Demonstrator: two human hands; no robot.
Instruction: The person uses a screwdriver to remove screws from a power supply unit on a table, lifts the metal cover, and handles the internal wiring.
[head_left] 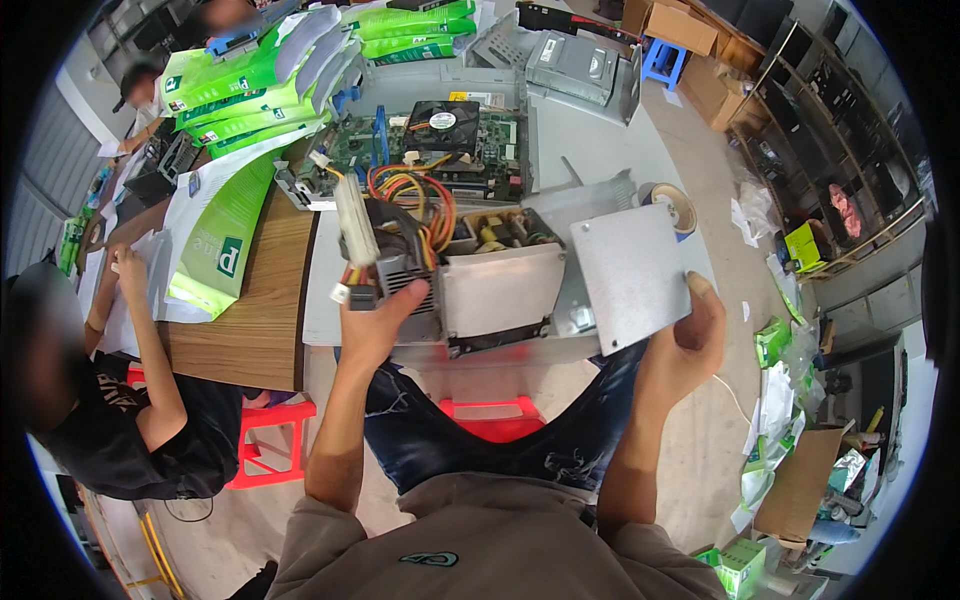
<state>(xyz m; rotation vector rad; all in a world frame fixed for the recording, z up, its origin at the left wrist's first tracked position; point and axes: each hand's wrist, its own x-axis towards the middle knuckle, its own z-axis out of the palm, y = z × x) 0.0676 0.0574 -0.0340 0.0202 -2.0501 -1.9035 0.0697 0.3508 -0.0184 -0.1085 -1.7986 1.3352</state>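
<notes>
My left hand [375, 325] is closed on the left side of a computer power supply [500, 290]. The unit is tilted over the near edge of the table, its casing opened so inner parts show. A bundle of coloured cables [425, 205] spills from its left end. In my right hand [695, 325] a flat grey metal cover plate [630, 270] is pinched at its right edge, apart from the power supply. Behind both stands an open computer case with a green motherboard [490, 150] and a black cooling fan [443, 122].
Green-and-white paper packs [250, 90] are piled at the far left. A metal drive cage [575, 65] lies at the back right. A roll of tape [668, 205] sits at the table's right edge. At the left, a co-worker [130, 390] sits by a wooden table [260, 280].
</notes>
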